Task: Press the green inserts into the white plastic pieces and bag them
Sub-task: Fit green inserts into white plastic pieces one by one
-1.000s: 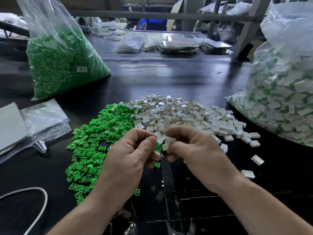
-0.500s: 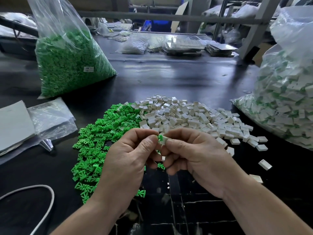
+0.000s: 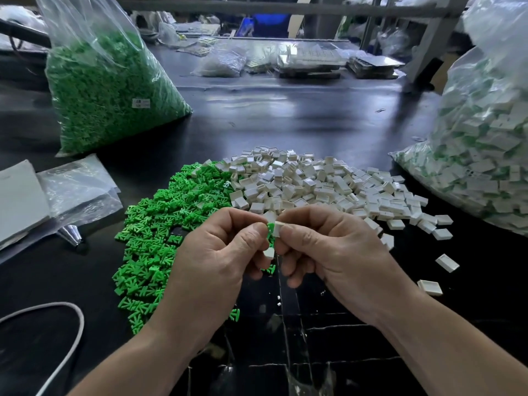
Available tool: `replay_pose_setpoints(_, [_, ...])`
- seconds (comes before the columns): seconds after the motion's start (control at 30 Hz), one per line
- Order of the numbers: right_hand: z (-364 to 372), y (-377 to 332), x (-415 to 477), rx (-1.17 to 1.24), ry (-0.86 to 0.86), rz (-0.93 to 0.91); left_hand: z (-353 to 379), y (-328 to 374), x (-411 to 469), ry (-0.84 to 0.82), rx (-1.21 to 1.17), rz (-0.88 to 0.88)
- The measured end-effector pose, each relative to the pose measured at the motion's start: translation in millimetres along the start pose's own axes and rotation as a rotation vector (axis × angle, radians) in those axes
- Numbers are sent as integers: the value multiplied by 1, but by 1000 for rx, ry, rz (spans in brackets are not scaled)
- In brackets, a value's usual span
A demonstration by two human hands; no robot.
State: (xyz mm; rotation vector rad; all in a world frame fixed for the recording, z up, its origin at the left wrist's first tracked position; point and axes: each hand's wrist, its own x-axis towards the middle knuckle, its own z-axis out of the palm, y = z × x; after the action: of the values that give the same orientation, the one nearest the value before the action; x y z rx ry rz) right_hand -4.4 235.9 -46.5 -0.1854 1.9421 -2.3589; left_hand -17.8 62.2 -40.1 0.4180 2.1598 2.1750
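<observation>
Green insert (image 3: 269,230), small and pronged, is sitting pinched in left grip (image 3: 217,261). Right grip (image 3: 331,252) is pinching a square white plastic piece (image 3: 277,227) against it, above the glossy black counter (image 3: 285,124). Just beyond, green pile (image 3: 160,224) and white pile (image 3: 314,184) are lying edge to edge. Clear bag of inserts (image 3: 108,90) is standing far left and bag of mixed pieces (image 3: 485,155) far right, leaving bare counter between them.

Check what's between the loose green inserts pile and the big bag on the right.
A heap of loose white pieces, touching the green inserts pile on one side and thinning out toward the bag. Head view shows it.
</observation>
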Motion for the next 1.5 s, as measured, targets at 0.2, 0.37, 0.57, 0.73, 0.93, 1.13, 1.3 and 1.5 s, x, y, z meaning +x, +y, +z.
replay_pose_setpoints(0.2, [-1,-2,0,9,-1,22,-1,0,1,-53,11,2])
replay_pose_setpoints(0.37, [-2,-6,0,206,-138,179,-3,-2,2,-128,-210,-120])
replay_pose_setpoints(0.57, [2,-5,-4,131,-168,184,0,-2,3,-290,-526,-257])
replay_pose_setpoints(0.73, [2,-4,-7,164,-170,225,0,0,1,-342,-638,-326])
replay_pose_setpoints(0.93, [6,-6,-8,125,-157,213,0,2,0,-339,-635,-367])
replay_pose_setpoints(1.13, [15,-5,-10,247,-152,167,7,1,-4,-255,-668,-271])
replay_pose_setpoints(1.3, [19,-4,-10,238,-115,158,8,-1,-6,-233,-686,-252])
replay_pose_setpoints(1.5, [23,-5,-11,202,-102,100,12,1,-8,-239,-690,-191])
